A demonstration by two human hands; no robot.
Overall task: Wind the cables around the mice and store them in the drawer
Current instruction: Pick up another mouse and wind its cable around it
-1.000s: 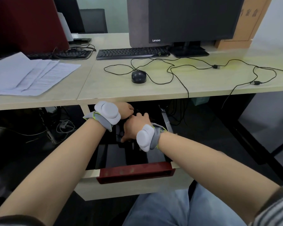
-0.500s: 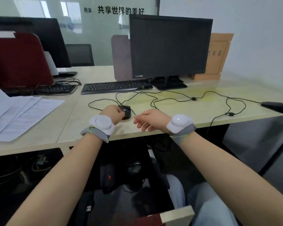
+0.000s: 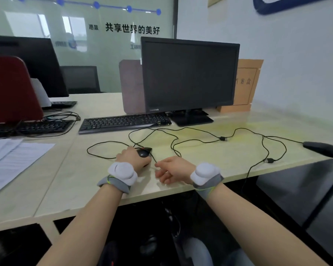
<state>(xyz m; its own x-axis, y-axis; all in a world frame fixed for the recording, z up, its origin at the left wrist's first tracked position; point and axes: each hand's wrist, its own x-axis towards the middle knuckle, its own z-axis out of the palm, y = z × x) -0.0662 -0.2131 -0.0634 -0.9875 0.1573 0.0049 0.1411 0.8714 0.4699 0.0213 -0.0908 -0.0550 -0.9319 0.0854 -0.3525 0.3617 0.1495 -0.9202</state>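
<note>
Gripping the mouse [image 3: 143,153], left fingers [image 3: 127,151] curl around it; right fingers [image 3: 162,174], loosely spread beside, ready its cable [image 3: 154,158] for winding.

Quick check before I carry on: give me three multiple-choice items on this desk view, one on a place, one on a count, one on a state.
1. Where does the second mouse lie?
A. far right of the desk
B. on the keyboard
C. on the papers

2. How many mice show on the desk?
A. one
B. two
C. four

3. What is the left hand doing?
A. resting on the papers
B. typing
C. gripping the near mouse

Answers:
1. A, it sits near the desk's right edge.
2. B, one under the left hand, one far right.
3. C, its fingers wrap the mouse, while the right hand hovers open beside it, cable still loose.
</note>
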